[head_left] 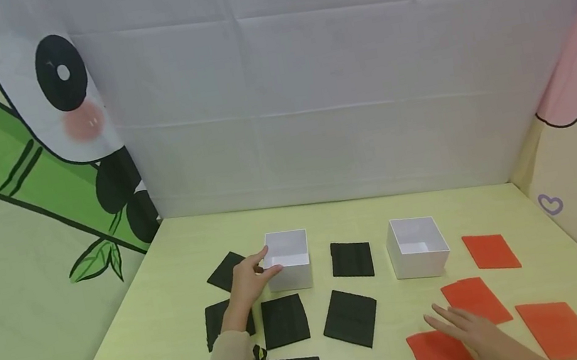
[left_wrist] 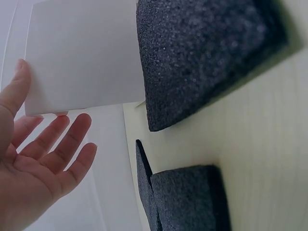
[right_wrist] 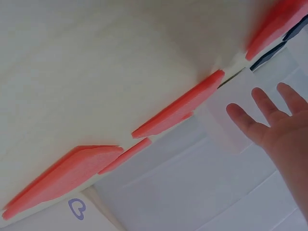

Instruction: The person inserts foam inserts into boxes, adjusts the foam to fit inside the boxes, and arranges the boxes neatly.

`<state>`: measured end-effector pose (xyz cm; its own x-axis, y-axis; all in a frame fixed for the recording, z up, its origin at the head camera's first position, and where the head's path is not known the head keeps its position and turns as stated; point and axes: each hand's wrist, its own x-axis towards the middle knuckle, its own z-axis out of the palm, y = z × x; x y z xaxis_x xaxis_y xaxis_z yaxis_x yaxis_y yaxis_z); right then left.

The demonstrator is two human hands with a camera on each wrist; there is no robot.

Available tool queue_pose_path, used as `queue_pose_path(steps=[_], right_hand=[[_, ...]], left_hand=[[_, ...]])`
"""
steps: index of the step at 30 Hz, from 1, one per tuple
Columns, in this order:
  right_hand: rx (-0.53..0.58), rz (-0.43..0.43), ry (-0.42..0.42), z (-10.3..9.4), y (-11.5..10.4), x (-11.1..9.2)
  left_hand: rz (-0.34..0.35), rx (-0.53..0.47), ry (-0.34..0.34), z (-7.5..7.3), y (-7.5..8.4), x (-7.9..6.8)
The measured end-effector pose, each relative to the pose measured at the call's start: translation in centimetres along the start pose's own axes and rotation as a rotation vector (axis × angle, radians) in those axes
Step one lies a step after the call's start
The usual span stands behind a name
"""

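My left hand (head_left: 248, 282) is at the left side of a white open-topped box (head_left: 290, 278). Its thumb overlaps the box's front corner near the rim, with the index finger at the back corner. In the left wrist view, the other fingers (left_wrist: 79, 125) stretch loosely past the box's edge. Black foam-like squares lie around it, one (head_left: 285, 321) just in front of the box. Over the red squares, my right hand (head_left: 478, 339) is spread, holding nothing, and overlaps the nearest red square (head_left: 438, 355). In the right wrist view its fingers (right_wrist: 264, 103) are extended.
A second white open box (head_left: 422, 259) stands to the right, with a black square (head_left: 351, 259) between the boxes. More red squares, one (head_left: 491, 251) at the back, lie at the right. White cloth (head_left: 310, 106) walls the table's back edge; printed cloths hang at both sides.
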<state>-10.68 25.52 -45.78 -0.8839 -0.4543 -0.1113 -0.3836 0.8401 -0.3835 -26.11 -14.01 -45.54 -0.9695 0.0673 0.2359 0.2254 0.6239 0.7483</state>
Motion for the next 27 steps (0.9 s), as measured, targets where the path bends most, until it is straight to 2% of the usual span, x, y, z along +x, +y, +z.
queue_pose_path(steps=[6,11,19,27], right_hand=[[-0.061,0.06,-0.067,0.4,0.5,-0.2],[-0.067,0.086,-0.096,0.8,0.9,-0.2],[-0.051,0.097,-0.14,1.0,1.6,-0.3],[-0.101,0.093,-0.151,1.1,1.6,-0.1]], left_hand=[[-0.016,0.007,-0.011,0.0,0.2,0.1],[-0.019,0.019,-0.018,-0.1,0.3,0.1],[-0.005,0.023,-0.019,-0.1,0.3,0.0],[0.005,0.024,-0.013,-0.2,0.5,-0.1]])
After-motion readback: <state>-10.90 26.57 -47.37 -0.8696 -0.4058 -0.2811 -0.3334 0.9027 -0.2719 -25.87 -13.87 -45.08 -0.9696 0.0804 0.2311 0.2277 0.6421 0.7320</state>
